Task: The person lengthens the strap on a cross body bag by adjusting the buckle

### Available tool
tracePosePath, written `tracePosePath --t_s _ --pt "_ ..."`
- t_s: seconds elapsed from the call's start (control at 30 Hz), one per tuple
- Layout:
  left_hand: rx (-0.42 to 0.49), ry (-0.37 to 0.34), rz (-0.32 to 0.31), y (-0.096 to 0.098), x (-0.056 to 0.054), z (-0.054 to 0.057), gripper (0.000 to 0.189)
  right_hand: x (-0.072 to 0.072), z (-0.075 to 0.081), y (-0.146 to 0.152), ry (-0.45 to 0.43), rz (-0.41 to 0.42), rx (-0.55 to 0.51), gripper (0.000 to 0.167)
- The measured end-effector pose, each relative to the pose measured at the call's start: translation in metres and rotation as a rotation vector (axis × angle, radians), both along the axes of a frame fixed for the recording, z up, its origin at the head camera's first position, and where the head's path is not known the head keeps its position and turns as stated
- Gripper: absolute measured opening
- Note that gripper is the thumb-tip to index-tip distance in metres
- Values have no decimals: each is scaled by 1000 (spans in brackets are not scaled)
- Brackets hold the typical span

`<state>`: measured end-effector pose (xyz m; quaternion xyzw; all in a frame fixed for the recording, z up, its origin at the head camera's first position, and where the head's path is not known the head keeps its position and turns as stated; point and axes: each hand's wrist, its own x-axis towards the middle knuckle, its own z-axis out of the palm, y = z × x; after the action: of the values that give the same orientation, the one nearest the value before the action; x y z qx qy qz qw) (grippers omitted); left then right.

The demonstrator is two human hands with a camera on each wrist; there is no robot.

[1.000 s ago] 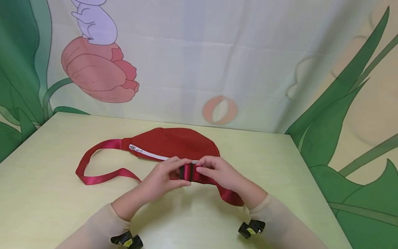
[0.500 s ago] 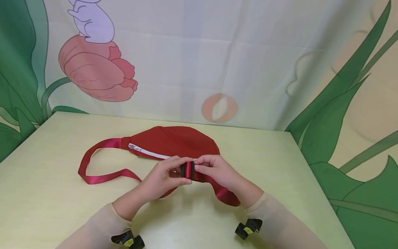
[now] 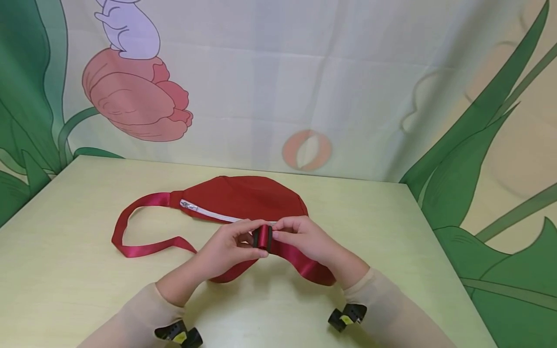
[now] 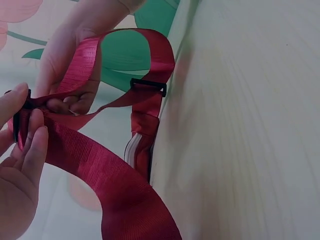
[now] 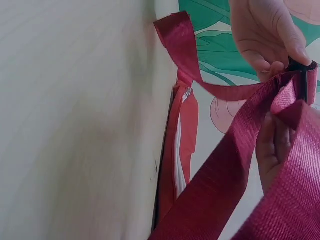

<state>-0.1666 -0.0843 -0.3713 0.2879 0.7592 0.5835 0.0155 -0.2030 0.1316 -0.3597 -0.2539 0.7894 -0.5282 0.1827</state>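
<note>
A red waist bag (image 3: 243, 198) with a white zipper (image 3: 213, 214) lies on the table, its zipper running along the near side. In front of it, my left hand (image 3: 226, 246) holds a black slide buckle (image 3: 270, 239) between thumb and fingers. Red webbing wraps over the middle of this buckle. Close at its right side, my right hand (image 3: 311, 241) pinches the red strap (image 3: 315, 271), which droops in a curve beneath that hand. A second black slider (image 4: 148, 86) sits on the strap near the bag in the left wrist view. Some of the webbing is hidden behind the fingers.
The strap's other part makes a loop (image 3: 139, 250) on the left of the pale table (image 3: 87, 299). Behind the table's far edge hangs a printed curtain (image 3: 357, 87). Small black cameras (image 3: 348, 316) are worn on both wrists.
The webbing over the buckle stands up in a narrower fold. The left strap loop has drawn slightly right, and more strap hangs below my left hand. Both hands stay nearly in place.
</note>
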Motion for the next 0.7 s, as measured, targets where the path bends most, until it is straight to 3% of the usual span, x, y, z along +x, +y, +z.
tracePosePath --t_s 0.27,0.6,0.7 --pt "40 22 -3 -3 -2 -4 48 -5 2 6 -25 0 82 21" --pt "42 -102 -41 0 -4 -7 52 -5 0 3 45 40 44 19" --pt "61 -144 -38 0 -4 -8 54 -7 -1 5 44 37 83 20"
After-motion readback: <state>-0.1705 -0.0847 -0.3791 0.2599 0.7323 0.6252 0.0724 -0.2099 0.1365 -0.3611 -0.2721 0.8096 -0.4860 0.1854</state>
